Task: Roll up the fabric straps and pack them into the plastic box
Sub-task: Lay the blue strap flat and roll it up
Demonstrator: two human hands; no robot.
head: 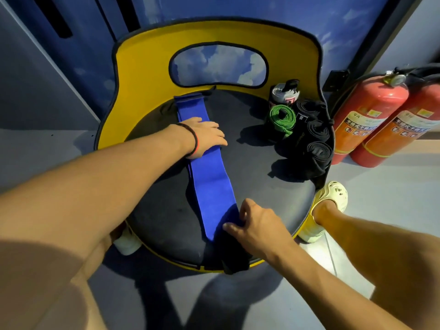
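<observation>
A long blue fabric strap (209, 177) lies flat and stretched out across the black round seat (262, 186) of a yellow chair. My left hand (204, 136) presses flat on the strap's middle, fingers spread. My right hand (254, 222) pinches the strap's near end at the seat's front, where a black end piece (234, 258) hangs over the edge. At the seat's right side stand rolled straps: a green roll (282, 119), a grey-and-black roll (284, 91) and several black rolls (317, 139). No plastic box is visible.
The yellow chair back (147, 67) with an oval cut-out rises behind the seat. Two red fire extinguishers (371, 115) stand on the floor to the right. My foot in a cream clog (333, 196) rests beside the seat's right edge.
</observation>
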